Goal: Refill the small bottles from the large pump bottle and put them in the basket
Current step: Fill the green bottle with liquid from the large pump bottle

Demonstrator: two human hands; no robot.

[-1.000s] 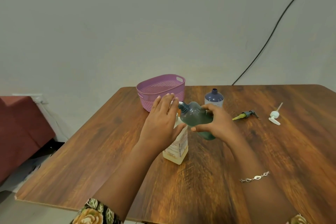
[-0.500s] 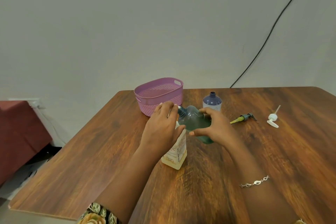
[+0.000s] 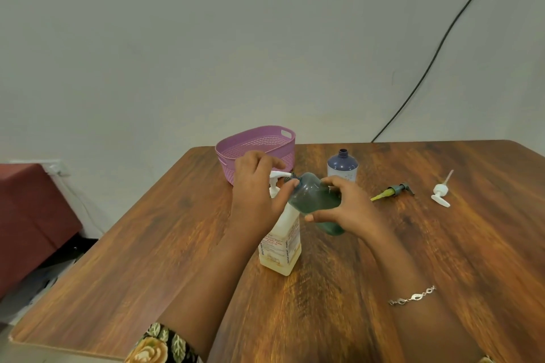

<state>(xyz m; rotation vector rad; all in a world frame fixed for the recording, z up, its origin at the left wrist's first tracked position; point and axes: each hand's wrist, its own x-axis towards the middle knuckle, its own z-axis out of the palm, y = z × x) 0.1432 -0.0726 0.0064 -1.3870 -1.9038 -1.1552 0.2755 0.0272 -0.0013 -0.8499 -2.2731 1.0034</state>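
Note:
The large pump bottle point(image 3: 280, 244), pale with yellowish liquid, stands mid-table. My left hand point(image 3: 256, 186) rests on top of its pump head, fingers bent loosely over it; the white nozzle point(image 3: 280, 174) pokes out from under them. My right hand point(image 3: 349, 206) grips a small green bottle point(image 3: 312, 197), tilted with its open mouth at the nozzle tip. A small blue bottle point(image 3: 342, 168) stands uncapped behind. The purple basket point(image 3: 284, 153) sits at the table's far left with nothing visible inside.
Two loose pump caps lie to the right: a dark one with a yellow-green tube point(image 3: 395, 190) and a white one point(image 3: 441, 193). The wooden table point(image 3: 442, 259) ends close at the left. A red-brown seat point(image 3: 29, 215) stands beyond it. A black cable point(image 3: 442, 44) runs down the wall.
My left hand has lifted from the flat, pressed-down pose; its fingers are now bent and the white nozzle shows. The green bottle stays tilted at the nozzle in my right hand.

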